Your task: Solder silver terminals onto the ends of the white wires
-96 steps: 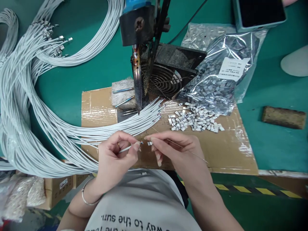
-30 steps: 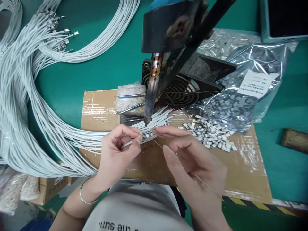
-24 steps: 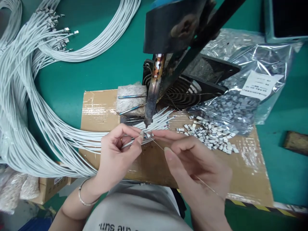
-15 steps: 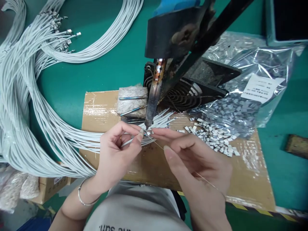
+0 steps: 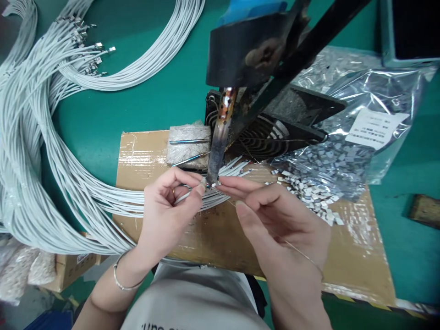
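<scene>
Green bench point(image 5: 137, 107), cardboard sheet point(image 5: 213, 243) on it; carton point(image 5: 74, 271) lower left. My left hand point(image 5: 172, 206) pinches a white cable point(image 5: 183, 197), end beside the soldering iron point(image 5: 222, 133); right hand point(image 5: 287, 229) holds thin wire point(image 5: 302, 254).

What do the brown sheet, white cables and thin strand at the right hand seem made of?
Brown sheet: probably cardboard, tan, with glossy, tape-like patches. White cables: likely plastic-sheathed, smooth, bending in even curves. Thin strand: perhaps metal wire, very fine, faintly shiny.
</scene>
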A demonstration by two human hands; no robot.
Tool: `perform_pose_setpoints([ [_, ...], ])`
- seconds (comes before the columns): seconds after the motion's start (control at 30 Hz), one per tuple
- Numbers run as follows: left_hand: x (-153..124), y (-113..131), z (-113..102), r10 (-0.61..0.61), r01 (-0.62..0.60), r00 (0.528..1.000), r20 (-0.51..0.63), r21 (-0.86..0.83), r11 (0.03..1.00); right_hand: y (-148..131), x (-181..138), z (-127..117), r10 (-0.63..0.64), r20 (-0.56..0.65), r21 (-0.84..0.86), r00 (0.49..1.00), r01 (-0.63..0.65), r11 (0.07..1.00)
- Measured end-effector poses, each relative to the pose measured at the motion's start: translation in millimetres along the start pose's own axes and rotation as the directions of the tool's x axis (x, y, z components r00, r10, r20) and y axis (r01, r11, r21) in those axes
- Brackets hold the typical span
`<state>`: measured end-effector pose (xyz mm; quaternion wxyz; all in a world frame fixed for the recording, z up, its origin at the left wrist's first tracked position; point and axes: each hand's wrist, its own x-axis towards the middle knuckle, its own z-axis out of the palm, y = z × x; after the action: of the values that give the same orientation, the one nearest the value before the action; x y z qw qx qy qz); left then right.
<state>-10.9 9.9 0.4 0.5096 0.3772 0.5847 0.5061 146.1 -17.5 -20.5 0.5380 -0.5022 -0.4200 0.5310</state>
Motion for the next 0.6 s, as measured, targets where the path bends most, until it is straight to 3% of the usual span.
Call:
perform_pose_setpoints([
  [0.6,-1.4,-3.9,-4.3,0.023,-0.023,1.0,0.007,-0.003,1.0,-1.4,0.9,2.3,-0.055,0.021,0.026,0.998,0.054,0.998],
])
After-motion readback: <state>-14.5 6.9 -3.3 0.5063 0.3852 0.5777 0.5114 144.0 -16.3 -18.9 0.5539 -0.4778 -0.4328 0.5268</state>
